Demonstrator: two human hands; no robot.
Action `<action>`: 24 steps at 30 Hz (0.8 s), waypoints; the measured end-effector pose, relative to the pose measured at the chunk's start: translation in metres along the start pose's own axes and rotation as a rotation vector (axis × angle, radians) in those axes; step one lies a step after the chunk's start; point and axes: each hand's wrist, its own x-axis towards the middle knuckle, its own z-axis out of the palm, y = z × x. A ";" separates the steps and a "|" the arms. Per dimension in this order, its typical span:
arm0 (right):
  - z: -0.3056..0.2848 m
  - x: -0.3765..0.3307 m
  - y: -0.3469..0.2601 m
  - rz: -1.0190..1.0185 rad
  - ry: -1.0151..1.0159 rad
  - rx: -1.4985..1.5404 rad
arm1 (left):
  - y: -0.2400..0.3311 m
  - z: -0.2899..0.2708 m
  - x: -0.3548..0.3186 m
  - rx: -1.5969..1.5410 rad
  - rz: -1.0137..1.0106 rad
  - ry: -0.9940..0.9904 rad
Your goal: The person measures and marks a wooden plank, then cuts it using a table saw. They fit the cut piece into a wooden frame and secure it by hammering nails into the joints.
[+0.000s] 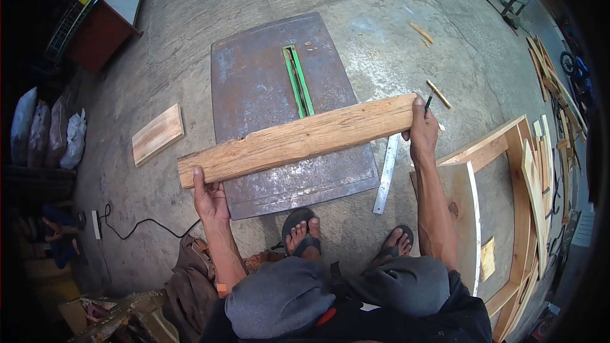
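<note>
Held a long wooden plank [298, 140] level across a metal saw table [254, 89], above its green slot [297, 81]. Gripped the ends with left hand [210, 198] and right hand [422, 130], the latter also pinching a pencil [429, 101].

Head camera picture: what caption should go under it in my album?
Both hands, left and right, hold a rough wooden plank across a metal saw table.

Grey concrete floor [394, 19], red cabinet [101, 28], seemingly daylight
</note>
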 end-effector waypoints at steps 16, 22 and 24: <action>0.005 0.003 -0.002 0.003 0.005 -0.005 | -0.002 -0.005 0.011 -0.017 -0.005 0.001; 0.008 0.005 -0.005 0.023 0.033 -0.024 | -0.003 -0.005 0.013 -0.026 -0.004 0.000; 0.007 0.006 -0.003 0.001 0.021 -0.007 | -0.003 -0.004 0.013 -0.030 -0.004 -0.002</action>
